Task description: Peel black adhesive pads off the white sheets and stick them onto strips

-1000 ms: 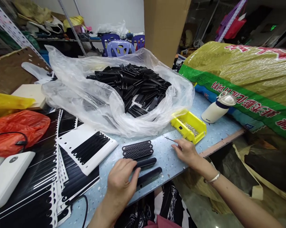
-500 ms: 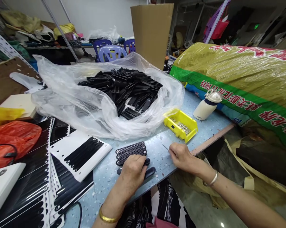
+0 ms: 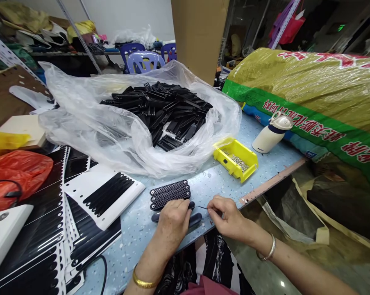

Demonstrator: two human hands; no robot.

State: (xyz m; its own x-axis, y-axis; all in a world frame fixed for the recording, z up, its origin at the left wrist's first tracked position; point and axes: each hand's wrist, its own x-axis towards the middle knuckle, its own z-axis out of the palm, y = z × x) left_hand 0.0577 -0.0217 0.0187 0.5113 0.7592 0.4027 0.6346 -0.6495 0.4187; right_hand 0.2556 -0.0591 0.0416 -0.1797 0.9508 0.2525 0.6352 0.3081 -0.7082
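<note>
At the table point(image 3: 221, 180) edge, left hand point(image 3: 171, 223) lies flat on two black strips point(image 3: 196, 219) — right hand point(image 3: 225, 217) pinches one pin point(image 3: 203, 207).

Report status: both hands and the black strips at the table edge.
Left hand rests on smooth black strips. Right hand pinches thin pin, tip toward the strips. Nothing between them.
</note>
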